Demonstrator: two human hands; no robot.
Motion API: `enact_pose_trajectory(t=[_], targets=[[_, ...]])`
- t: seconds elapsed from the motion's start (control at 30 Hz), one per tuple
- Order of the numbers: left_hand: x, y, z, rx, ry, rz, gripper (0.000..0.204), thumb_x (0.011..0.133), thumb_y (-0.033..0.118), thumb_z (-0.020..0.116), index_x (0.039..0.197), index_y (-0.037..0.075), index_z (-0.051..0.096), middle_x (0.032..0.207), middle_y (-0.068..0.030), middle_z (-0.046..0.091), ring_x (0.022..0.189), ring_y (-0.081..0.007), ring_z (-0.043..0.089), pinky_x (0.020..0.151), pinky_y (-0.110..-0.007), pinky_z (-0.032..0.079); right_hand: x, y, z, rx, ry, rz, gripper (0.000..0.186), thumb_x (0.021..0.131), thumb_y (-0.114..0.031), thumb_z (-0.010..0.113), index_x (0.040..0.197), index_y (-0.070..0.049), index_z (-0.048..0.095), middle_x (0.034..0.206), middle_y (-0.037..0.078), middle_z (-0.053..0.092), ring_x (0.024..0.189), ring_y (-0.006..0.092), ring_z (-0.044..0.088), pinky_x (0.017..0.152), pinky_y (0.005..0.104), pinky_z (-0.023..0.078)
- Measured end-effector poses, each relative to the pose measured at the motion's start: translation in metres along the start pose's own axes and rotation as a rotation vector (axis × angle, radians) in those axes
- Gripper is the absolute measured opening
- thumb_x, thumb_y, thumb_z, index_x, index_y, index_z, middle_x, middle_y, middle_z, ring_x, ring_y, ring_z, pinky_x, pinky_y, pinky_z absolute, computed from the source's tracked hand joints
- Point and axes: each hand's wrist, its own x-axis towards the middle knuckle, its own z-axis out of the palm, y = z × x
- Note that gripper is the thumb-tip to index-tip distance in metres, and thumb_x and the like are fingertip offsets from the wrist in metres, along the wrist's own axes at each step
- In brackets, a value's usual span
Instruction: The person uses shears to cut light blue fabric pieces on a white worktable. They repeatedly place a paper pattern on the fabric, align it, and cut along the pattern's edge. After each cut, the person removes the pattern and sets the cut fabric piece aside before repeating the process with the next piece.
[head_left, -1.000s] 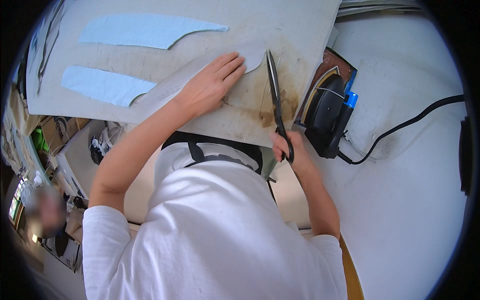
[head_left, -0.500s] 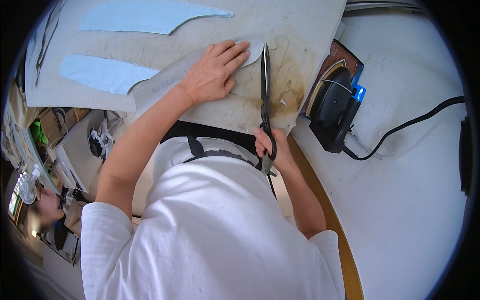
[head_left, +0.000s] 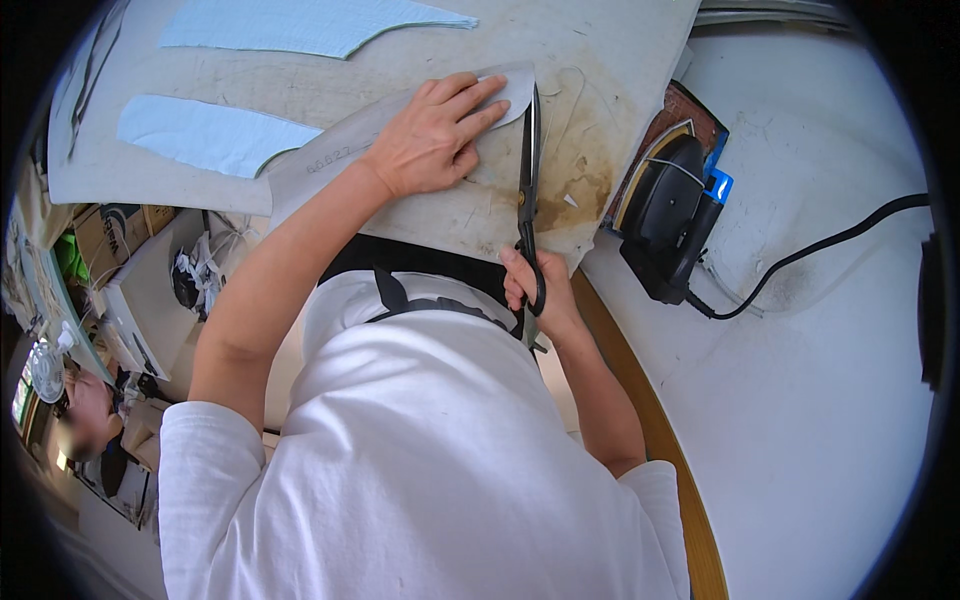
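Note:
My left hand [head_left: 432,140] lies flat, fingers a little spread, on a pale grey curved piece [head_left: 325,155] with faint marks along it; whether it is cloth or paper I cannot tell. Its rounded end reaches past my fingertips to the blades of long dark shears [head_left: 529,180]. My right hand [head_left: 545,290] is wrapped round the shears' handles at the near edge of the worktable [head_left: 390,218]. The blades point away from me and look almost closed. Two light blue fabric pieces, a far one [head_left: 290,25] and a nearer one [head_left: 205,138], lie left of the shears.
Right of the worktable, a black iron [head_left: 665,205] rests on a reddish pad [head_left: 692,108] on a white surface [head_left: 790,420]; its cord [head_left: 830,246] runs right. Brown stains and small scraps mark the tabletop. Boxes [head_left: 105,232] and another person [head_left: 90,410] are at the left.
My left hand and the grey piece have shifted slightly up and right in view. My right hand on the shears has risen a little. The blue pieces appear slightly higher as the view shifts.

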Motion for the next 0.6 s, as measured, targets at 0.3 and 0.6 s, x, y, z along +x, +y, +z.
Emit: enact_pose_trajectory(t=[0.3, 0.6], targets=[[0.000, -0.001, -0.001, 0.046, -0.010, 0.016, 0.056, 0.075, 0.009, 0.064, 0.131, 0.004, 0.058, 0.148, -0.0122, 0.046, 0.127, -0.0317, 0.046, 0.103, -0.043, 0.040, 0.000, -0.002, 0.007, -0.003, 0.015, -0.006, 0.044, 0.096, -0.037, 0.066, 0.067, -0.008, 0.050, 0.056, 0.000, 0.049, 0.047, 0.0085, 0.047, 0.046, 0.0246, 0.036], [0.000, -0.001, 0.000, 0.005, -0.001, 0.004, 0.060, 0.073, 0.005, 0.060, 0.133, 0.005, 0.057, 0.149, -0.0116, 0.046, 0.126, -0.0347, 0.047, 0.106, -0.045, 0.040, -0.004, -0.012, -0.006, -0.015, 0.005, 0.032, 0.043, 0.096, -0.036, 0.066, 0.066, -0.009, 0.050, 0.056, -0.001, 0.049, 0.046, 0.0087, 0.047, 0.046, 0.0243, 0.038]])
